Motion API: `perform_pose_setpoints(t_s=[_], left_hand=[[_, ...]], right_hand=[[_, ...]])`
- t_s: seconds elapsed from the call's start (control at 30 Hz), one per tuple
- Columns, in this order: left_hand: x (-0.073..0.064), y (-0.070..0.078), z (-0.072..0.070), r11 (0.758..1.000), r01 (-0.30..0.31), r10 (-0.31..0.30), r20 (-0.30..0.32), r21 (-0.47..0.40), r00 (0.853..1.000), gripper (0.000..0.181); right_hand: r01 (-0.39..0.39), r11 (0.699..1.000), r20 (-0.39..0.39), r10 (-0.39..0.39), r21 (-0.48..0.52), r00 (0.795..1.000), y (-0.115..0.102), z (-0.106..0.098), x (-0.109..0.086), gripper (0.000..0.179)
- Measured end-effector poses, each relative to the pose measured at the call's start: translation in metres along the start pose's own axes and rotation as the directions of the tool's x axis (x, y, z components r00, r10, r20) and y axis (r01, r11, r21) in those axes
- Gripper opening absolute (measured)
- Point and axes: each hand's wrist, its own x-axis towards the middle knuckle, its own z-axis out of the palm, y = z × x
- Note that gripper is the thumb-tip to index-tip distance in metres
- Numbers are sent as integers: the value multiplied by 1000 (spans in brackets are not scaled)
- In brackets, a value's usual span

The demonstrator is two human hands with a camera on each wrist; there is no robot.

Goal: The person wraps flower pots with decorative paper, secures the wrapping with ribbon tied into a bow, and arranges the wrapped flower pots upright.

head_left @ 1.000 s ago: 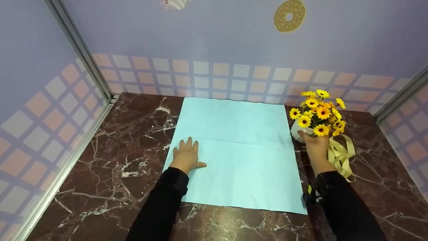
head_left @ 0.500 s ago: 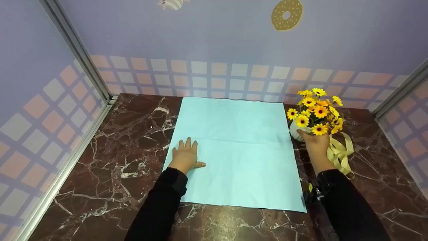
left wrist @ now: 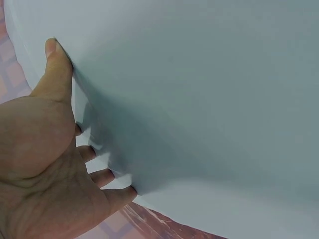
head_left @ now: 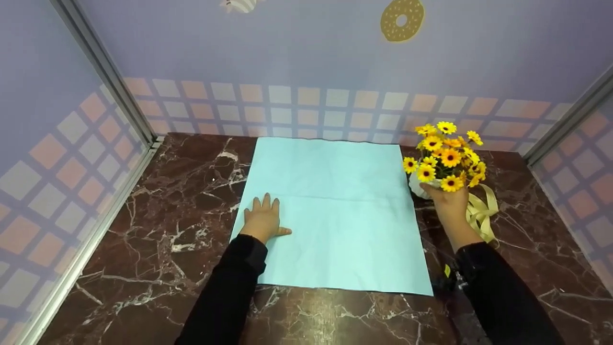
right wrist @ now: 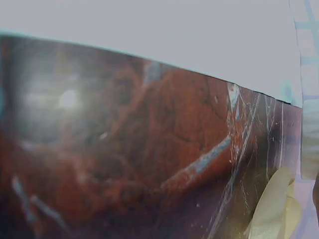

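A large light-blue sheet (head_left: 335,230) lies flat on the dark marbled tabletop, lightly creased across its middle. My left hand (head_left: 262,221) rests on its left part, fingers spread and thumb out. The left wrist view has that hand (left wrist: 55,164) with its fingertips against the sheet (left wrist: 214,109). To the right of the sheet, my right hand (head_left: 450,206) grips a white flowerpot (head_left: 417,186) of yellow artificial flowers (head_left: 450,157). Its thumb lies on the pot's near side; the other fingers are hidden. The right wrist view catches only the ribbed pot (right wrist: 309,142) at its edge.
A loosely looped pale-yellow ribbon (head_left: 484,215) lies right of the flowerpot, partly behind my right hand. A small dark object with a yellow-green mark (head_left: 447,271) sits by the right sleeve. Patterned wall panels (head_left: 306,57) enclose the back and sides.
The whole head view has shifted slightly. The left hand stays in place on the sheet, and the right hand keeps its grip on the flowerpot beside the sheet's edge.
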Motion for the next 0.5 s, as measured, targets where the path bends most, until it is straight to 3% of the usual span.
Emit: perform_pose_setpoints(t_s=[0.07, 0.3, 0.5], left_hand=[[1, -1, 0, 1000, -3, 3, 8, 0, 1000, 97], [2, -5, -1, 997, -3, 4, 11, -78, 1000, 98], [2, -3, -6, 993, 6, -7, -11, -121, 1000, 95]], right_hand=[[0, 1000, 1, 0, -14, 1000, -4, -1, -2, 86], [-20, 993, 29, 17, 112, 999, -20, 5, -10, 90], [2, 1000, 29, -2, 28, 1000, -23, 7, -16, 91]])
